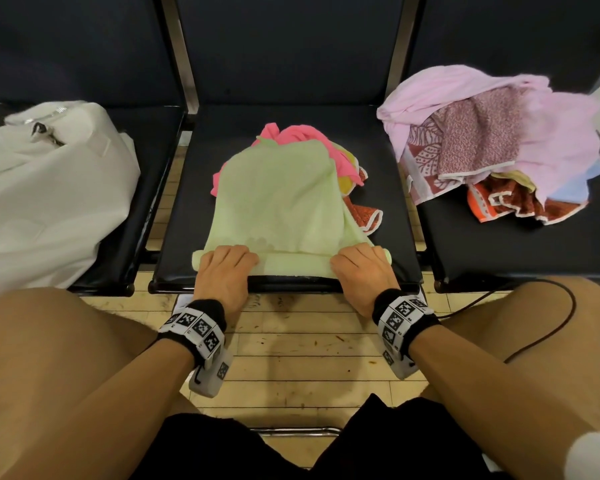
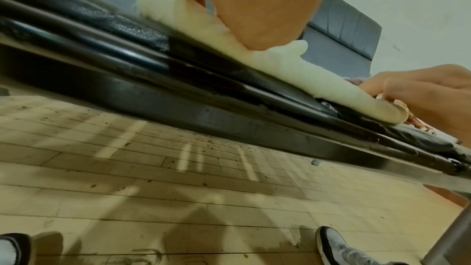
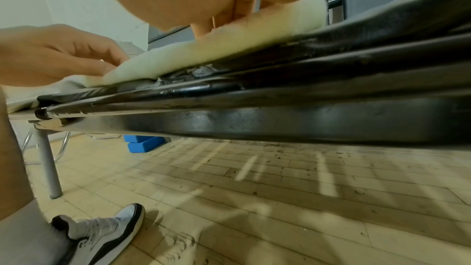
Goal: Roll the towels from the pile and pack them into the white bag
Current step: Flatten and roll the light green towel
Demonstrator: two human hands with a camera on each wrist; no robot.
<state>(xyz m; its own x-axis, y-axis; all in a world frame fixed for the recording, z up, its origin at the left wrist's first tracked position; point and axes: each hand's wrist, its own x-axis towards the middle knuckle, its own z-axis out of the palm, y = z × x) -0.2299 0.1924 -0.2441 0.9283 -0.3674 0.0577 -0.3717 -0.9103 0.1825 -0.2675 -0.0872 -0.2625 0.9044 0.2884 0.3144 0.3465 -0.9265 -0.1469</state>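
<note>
Two hands, left hand (image 1: pixel 222 271) and right hand (image 1: pixel 362 271), curl their fingers (image 1: pixel 234 252) over the green towel (image 1: pixel 278 199)'s rolled near edge on the middle seat (image 1: pixel 388 237); soft, light, best held near both ends.

Head camera looks down from above; wrist cameras look up from below, sharing the seat edge (image 2: pixel 229 96).

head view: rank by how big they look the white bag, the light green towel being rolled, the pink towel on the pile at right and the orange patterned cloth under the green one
1. white fabric bag
2. light green terry towel and pale pink towel: look alike in size; the pink one is crumpled, so unsure
3. orange patterned cloth, mostly hidden
</note>
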